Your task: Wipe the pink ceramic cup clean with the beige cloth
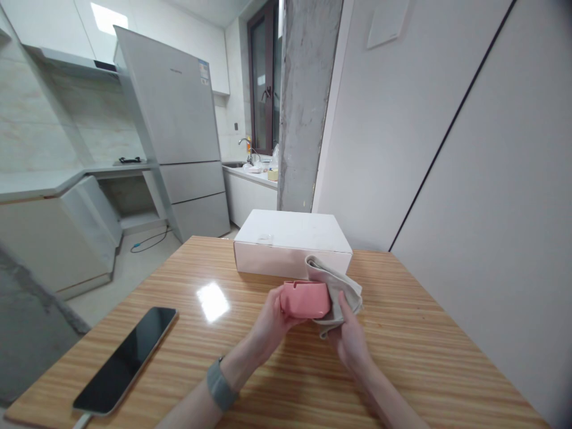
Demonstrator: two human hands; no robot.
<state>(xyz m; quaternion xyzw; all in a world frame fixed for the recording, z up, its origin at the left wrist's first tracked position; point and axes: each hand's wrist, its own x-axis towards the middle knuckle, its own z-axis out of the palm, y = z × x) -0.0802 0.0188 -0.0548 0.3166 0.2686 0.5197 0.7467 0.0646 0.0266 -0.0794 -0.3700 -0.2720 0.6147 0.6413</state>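
My left hand [273, 319] grips a pink ashtray [306, 300] by its left side, tilted so that its outer wall faces me and a notch shows in the rim. A folded beige cloth [333, 289] is pinched in my right hand [351, 333], thumb on top. The cloth presses against the ashtray's right side. Both are held above the wooden table [393, 363], just in front of a white box [292, 232]. The inside of the ashtray and the fingers under the cloth are hidden.
A dark-screened phone [127, 360] with a white cable lies on the table's left. Behind the table stand a grey fridge [187, 113] and a bare concrete column [306, 107]. A white wall panel [491, 196] borders the right side.
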